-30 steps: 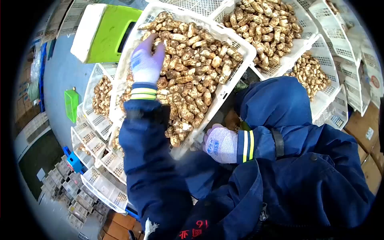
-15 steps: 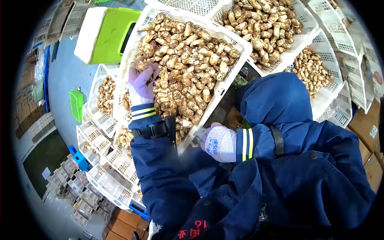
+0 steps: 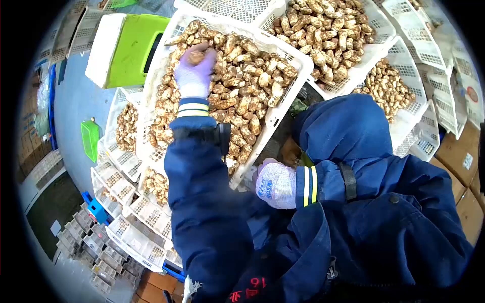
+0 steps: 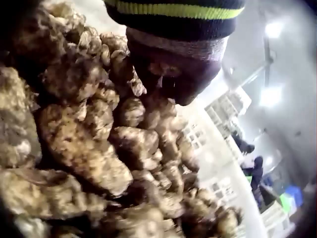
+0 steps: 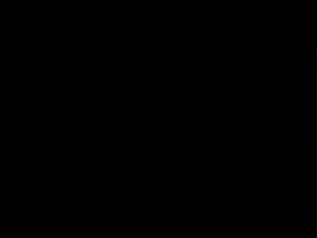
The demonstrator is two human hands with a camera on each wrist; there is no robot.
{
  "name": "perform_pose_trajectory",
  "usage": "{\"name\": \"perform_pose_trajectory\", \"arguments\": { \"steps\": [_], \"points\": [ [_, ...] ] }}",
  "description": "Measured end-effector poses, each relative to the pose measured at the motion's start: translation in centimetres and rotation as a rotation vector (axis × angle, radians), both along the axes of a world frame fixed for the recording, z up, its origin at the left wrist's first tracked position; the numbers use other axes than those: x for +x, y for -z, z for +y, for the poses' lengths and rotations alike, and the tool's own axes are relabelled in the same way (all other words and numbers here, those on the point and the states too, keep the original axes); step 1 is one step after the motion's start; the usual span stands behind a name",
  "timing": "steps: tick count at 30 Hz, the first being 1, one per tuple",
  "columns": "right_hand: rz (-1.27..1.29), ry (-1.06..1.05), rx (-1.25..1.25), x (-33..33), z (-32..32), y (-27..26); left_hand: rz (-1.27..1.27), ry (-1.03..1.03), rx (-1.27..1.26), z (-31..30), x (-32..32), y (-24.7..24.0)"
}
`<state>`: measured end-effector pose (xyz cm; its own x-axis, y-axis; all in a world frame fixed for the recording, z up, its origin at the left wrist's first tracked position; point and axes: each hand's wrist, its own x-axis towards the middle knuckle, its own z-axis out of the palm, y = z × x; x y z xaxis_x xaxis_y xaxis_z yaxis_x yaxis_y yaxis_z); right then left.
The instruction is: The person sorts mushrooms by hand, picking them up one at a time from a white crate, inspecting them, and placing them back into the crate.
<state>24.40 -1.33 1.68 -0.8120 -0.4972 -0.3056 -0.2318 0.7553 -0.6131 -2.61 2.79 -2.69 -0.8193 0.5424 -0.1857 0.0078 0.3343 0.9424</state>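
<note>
In the head view, a big white crate (image 3: pixel 283 103) is heaped with brown-and-cream mushrooms (image 3: pixel 242 76) that look like matsutake. My left hand (image 3: pixel 193 78), in a purple-and-white glove, is over the upper left of the heap. Between its thumb and fingers it holds a brown mushroom (image 3: pixel 196 57). The left wrist view shows the gloved hand (image 4: pixel 176 74) dark against the pile, with large mushrooms (image 4: pixel 81 148) close below. My right hand (image 3: pixel 277 186), also gloved, is at the crate's near corner. Its fingertips are hidden, and the right wrist view is black.
A second white crate of mushrooms (image 3: pixel 323 38) stands at the upper right, with a crate of smaller ones (image 3: pixel 386 88) beside it. Left of the big crate are a green-and-white box (image 3: pixel 129 50), a small green basket (image 3: pixel 91 140) and several white crates (image 3: pixel 136 240).
My left hand first moved down the heap's left side, then back up and right, where a mushroom now shows in its fingers. My right hand has hardly moved.
</note>
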Motion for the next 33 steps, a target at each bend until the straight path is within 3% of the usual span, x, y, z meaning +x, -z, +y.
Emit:
{"name": "perform_pose_trajectory", "arguments": {
  "steps": [1,3,4,5,8,10,12,13,15,17,19,22,23,26,27,28,30,31,33],
  "points": [
    [0.074,0.118,-0.075,0.7,-0.4,0.6,-0.036,0.009,0.104,-1.1,-0.3,-0.8],
    [0.143,0.127,-0.036,1.3,-1.1,0.9,-0.155,-0.011,0.365,-3.5,0.6,-1.7],
    [0.182,0.125,-0.016,1.4,-1.3,0.9,-0.365,-0.059,0.422,-4.2,1.3,-2.5],
    [0.224,0.147,-0.015,0.6,0.2,-2.4,-0.449,-0.041,0.511,-4.9,1.5,-2.2],
    [0.125,0.168,0.018,1.6,-2.8,0.6,-0.570,-0.081,0.654,-5.9,3.4,-2.8],
    [0.092,0.361,-0.289,2.4,-3.7,1.5,-0.707,-0.121,0.811,-6.5,3.9,-3.0],
    [0.052,0.548,-0.599,2.9,-4.5,2.2,-0.618,-0.079,0.813,-6.9,4.6,-3.1],
    [-0.130,0.638,-0.958,3.4,-5.8,3.5,-0.708,-0.068,0.811,-7.4,4.4,-3.2],
    [-0.278,0.764,-1.430,3.6,-6.4,3.7,-0.655,-0.052,0.672,-8.0,3.9,-2.6],
    [-0.188,0.707,-1.220,3.9,-6.3,3.6,-0.579,-0.104,0.527,-8.8,4.1,-2.6],
    [0.118,0.431,-0.327,2.9,-4.1,1.2,-0.512,-0.127,0.450,-9.4,3.9,-2.8],
    [0.349,0.188,0.066,2.2,-2.3,-0.7,-0.366,-0.206,0.337,-11.4,3.4,-2.4],
    [0.385,0.239,0.102,2.3,-2.3,-0.7,-0.275,-0.189,0.295,-11.9,3.1,-2.5],
    [0.459,0.367,0.193,2.8,-3.1,-0.5,-0.380,-0.284,0.319,-12.8,2.1,-2.8],
    [0.462,0.393,0.218,2.9,-3.6,0.2,-0.255,-0.184,0.273,-12.3,2.0,-3.1],
    [0.464,0.421,0.244,3.1,-4.0,0.8,-0.270,-0.216,0.206,-11.6,1.8,-3.6],
    [0.321,0.300,0.018,1.6,-1.9,-1.6,-0.121,-0.213,0.052,-9.0,1.4,-4.5],
    [0.250,0.241,-0.094,0.9,-0.9,-2.6,-0.175,-0.154,0.014,-8.0,0.3,-4.8],
    [0.262,0.146,-0.037,0.5,-0.3,-2.9,-0.190,0.115,0.117,-3.4,3.8,-8.4]
  ]
}}
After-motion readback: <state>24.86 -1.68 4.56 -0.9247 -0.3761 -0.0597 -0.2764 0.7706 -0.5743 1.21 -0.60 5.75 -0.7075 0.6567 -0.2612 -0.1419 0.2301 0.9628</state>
